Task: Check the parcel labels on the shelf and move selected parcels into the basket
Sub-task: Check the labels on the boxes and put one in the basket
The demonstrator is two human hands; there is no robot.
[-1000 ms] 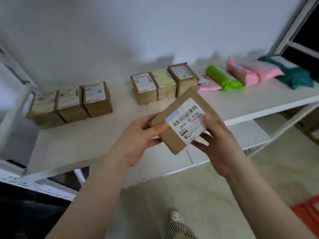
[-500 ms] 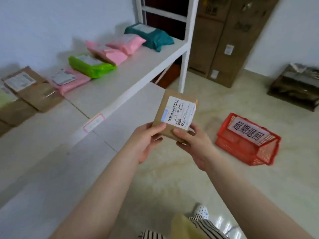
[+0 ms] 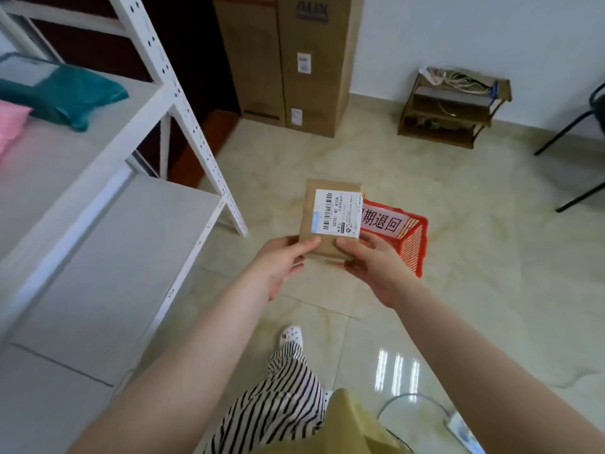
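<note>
Brown cardboard parcel (image 3: 322, 221) held up in mid-air by 2 bare hands, left hand (image 3: 281, 262) pinching its lower left corner, right hand (image 3: 373, 263) closed around its lower right corner, white shipping label (image 3: 337, 213) with barcode facing up. Just behind and to the right, partly hidden by the parcel, red plastic basket (image 3: 411, 244) on the glossy tiled floor (image 3: 491, 257) (white sign with Chinese characters across its top). On the left, white metal shelf (image 3: 108, 132) carrying a teal mailer bag (image 3: 59, 90) beside a pink mailer bag (image 3: 9, 126) at the frame edge; tall cardboard boxes (image 3: 288, 60) against the far wall.
</note>
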